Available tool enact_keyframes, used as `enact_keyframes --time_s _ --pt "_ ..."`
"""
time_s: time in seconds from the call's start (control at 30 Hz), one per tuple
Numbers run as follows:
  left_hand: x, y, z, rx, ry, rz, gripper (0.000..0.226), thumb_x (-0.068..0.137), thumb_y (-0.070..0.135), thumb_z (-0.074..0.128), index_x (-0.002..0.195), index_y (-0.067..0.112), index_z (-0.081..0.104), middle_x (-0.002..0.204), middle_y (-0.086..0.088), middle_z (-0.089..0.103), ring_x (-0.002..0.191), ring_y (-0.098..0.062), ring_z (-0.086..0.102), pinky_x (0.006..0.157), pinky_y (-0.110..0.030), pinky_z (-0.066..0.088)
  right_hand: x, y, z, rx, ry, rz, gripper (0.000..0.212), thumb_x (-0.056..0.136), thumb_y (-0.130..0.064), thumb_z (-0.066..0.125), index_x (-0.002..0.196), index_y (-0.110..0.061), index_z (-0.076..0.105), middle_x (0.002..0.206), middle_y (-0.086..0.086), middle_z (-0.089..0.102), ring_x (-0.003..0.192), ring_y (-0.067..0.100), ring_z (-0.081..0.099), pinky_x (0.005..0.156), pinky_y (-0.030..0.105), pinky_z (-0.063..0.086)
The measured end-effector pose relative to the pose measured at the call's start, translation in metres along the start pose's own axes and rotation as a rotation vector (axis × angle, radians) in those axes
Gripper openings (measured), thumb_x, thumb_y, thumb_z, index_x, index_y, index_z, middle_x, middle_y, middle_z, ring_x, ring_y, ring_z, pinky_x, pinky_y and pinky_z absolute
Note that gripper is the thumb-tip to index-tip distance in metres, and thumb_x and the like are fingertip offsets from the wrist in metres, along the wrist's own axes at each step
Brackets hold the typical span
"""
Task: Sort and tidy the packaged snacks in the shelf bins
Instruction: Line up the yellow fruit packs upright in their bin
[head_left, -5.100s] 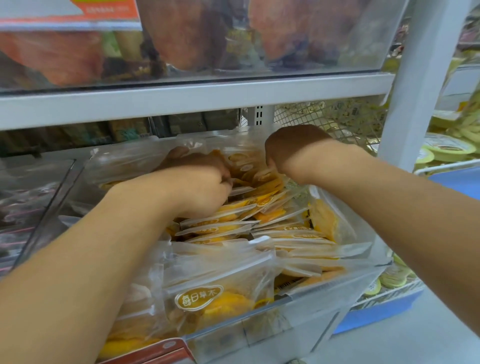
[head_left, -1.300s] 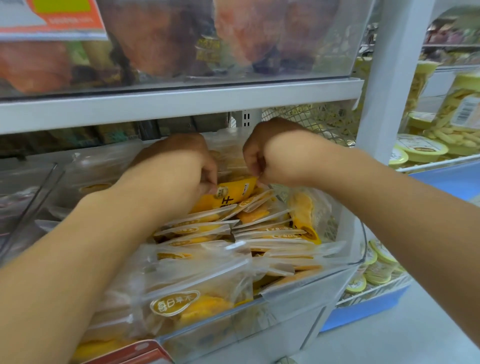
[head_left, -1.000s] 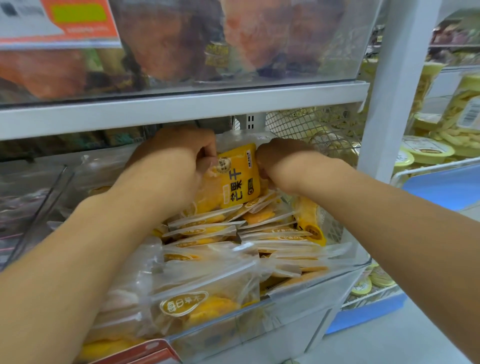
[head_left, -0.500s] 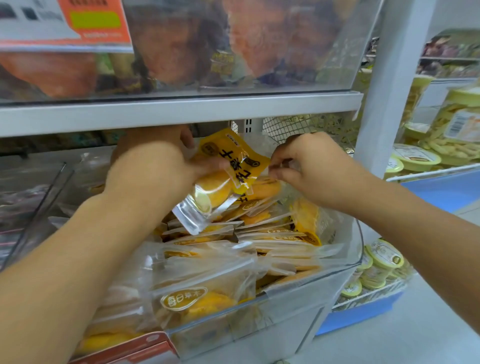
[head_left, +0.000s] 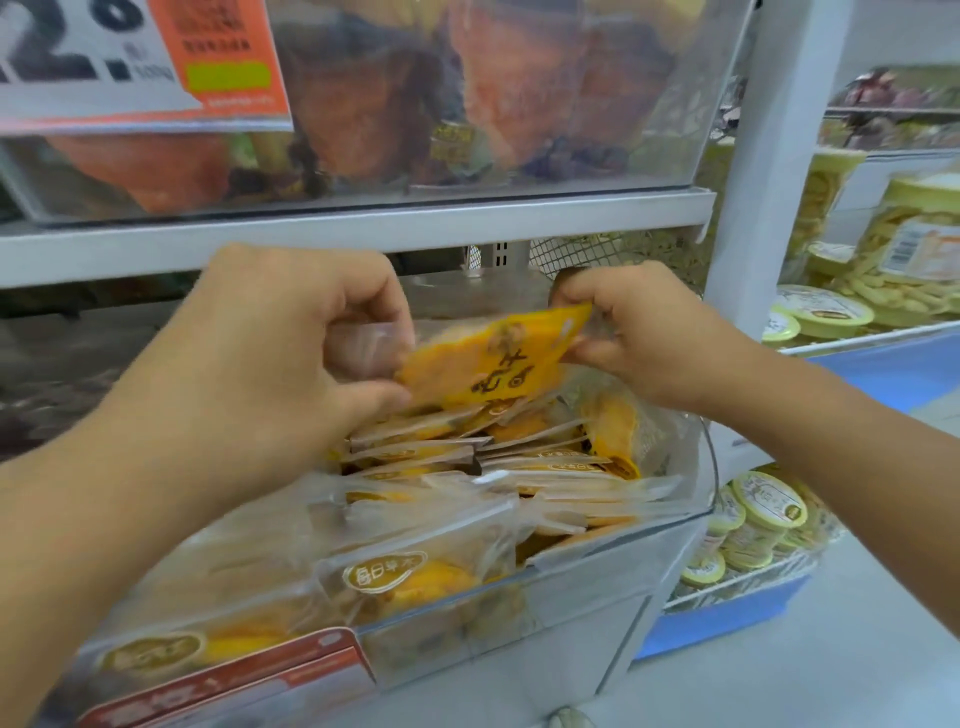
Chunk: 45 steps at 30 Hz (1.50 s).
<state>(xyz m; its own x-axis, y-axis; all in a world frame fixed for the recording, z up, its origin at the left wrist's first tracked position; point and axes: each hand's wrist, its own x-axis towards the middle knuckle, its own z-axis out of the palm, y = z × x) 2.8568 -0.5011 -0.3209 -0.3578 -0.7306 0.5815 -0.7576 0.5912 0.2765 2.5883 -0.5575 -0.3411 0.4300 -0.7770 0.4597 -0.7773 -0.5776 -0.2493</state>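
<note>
- Your left hand (head_left: 291, 358) gripped the yellow snack packet (head_left: 483, 364) by its clear end.
- Your right hand (head_left: 639, 332) pinched its opposite corner, above the clear bin (head_left: 571, 587).

A single head-worn wide-angle camera faces forward and slightly downward, close to the clear shelf bin (head_left: 597, 582). Both forearms enter from the lower corners. The upper shelf edge (head_left: 363, 228) crosses the frame; neighbouring shelving occupies the right margin.
</note>
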Motion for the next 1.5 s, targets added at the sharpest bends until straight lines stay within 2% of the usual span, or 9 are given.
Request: enact_keyframes --time_s 0.17,0.33,0.5,0.73,0.9,1.0,1.1,1.33,1.5 --pt "-0.005 0.017 0.006 0.150 0.094 0.329 0.021 0.065 0.000 0.075 0.071 0.020 0.077 0.073 0.005 0.069 0.061 -0.019 0.060 0.056 -0.037 0.054 -0.016 0.003 -0.004 0.021 -0.077 -0.030 0.014 0.075 -0.009 0.085 0.080 -0.021 0.079 0.076 -0.014 0.073 0.079 -0.004 0.066 0.074 0.009 0.049" --pt "0.001 0.015 -0.004 0.216 0.150 0.224 0.016 0.071 0.014 0.067 0.078 0.022 0.080 0.080 0.008 0.072 0.070 -0.021 0.063 0.066 -0.042 0.056 -0.021 0.012 0.000 0.037 -0.079 -0.080 0.014 0.080 -0.017 0.082 0.092 -0.024 0.082 0.087 -0.010 0.073 0.080 0.002 0.066 0.079 0.026 0.054" --pt "-0.002 0.001 -0.007 0.176 -0.118 0.281 0.005 0.075 0.036 0.080 0.077 0.038 0.077 0.081 0.020 0.060 0.077 -0.009 0.054 0.063 -0.034 0.048 -0.018 0.003 -0.001 -0.181 -0.164 -0.037 0.020 0.098 -0.037 0.056 0.110 -0.035 0.072 0.086 -0.007 0.071 0.084 0.021 0.067 0.072 0.035 0.051" --pt "-0.008 0.003 0.006 0.104 -0.034 0.086 0.011 0.098 0.037 0.042 0.091 0.031 0.049 0.064 0.012 0.058 0.055 -0.005 0.054 0.050 -0.032 0.047 0.005 -0.033 -0.015 -0.577 -0.089 -0.111 0.042 0.095 -0.009 0.044 0.120 -0.039 0.060 0.086 -0.004 0.044 0.081 0.030 0.057 0.060 0.033 0.030" --pt "-0.002 0.013 0.008 0.164 0.089 0.198 0.011 0.098 0.028 0.050 0.094 0.020 0.056 0.067 0.006 0.060 0.056 -0.022 0.055 0.054 -0.045 0.052 0.010 -0.023 0.006 -0.334 -0.278 -0.045 0.012 0.093 -0.019 0.062 0.086 -0.025 0.069 0.076 -0.007 0.061 0.071 0.019 0.058 0.059 0.028 0.039" --pt "0.001 0.021 0.016 0.128 0.071 0.208 0.015 0.085 0.033 0.072 0.091 0.021 0.064 0.075 0.008 0.064 0.067 -0.020 0.061 0.064 -0.042 0.055 0.008 -0.013 0.007 -0.008 -0.076 0.114 0.013 0.089 -0.008 0.067 0.090 -0.019 0.074 0.073 -0.016 0.061 0.067 0.002 0.056 0.065 0.002 0.039" --pt "0.007 0.026 0.027 0.149 0.060 0.214 0.023 0.073 0.028 0.086 0.085 0.023 0.067 0.076 0.010 0.061 0.071 -0.017 0.058 0.066 -0.038 0.053 0.000 -0.014 -0.007 0.138 0.074 0.085 0.034 0.079 -0.004 0.060 0.103 -0.020 0.076 0.093 -0.009 0.074 0.085 0.004 0.068 0.082 0.024 0.056" --pt "0.017 0.033 0.044 0.055 0.148 0.228 0.020 0.077 0.017 0.083 0.080 0.017 0.064 0.075 0.005 0.059 0.069 -0.019 0.054 0.062 -0.040 0.049 -0.023 -0.009 -0.030 0.576 -0.269 0.011 0.052 0.066 0.007 0.054 0.117 0.006 0.064 0.111 0.023 0.067 0.108 0.033 0.065 0.097 0.047 0.051" --pt "0.021 0.041 0.055 0.078 0.112 0.267 0.022 0.074 0.016 0.084 0.080 0.018 0.063 0.079 0.006 0.055 0.072 -0.018 0.052 0.061 -0.039 0.048 -0.017 -0.012 -0.021 0.072 -0.048 -0.069 0.011 0.078 -0.025 0.083 0.082 -0.021 0.074 0.072 -0.005 0.069 0.072 0.013 0.064 0.070 0.041 0.055"
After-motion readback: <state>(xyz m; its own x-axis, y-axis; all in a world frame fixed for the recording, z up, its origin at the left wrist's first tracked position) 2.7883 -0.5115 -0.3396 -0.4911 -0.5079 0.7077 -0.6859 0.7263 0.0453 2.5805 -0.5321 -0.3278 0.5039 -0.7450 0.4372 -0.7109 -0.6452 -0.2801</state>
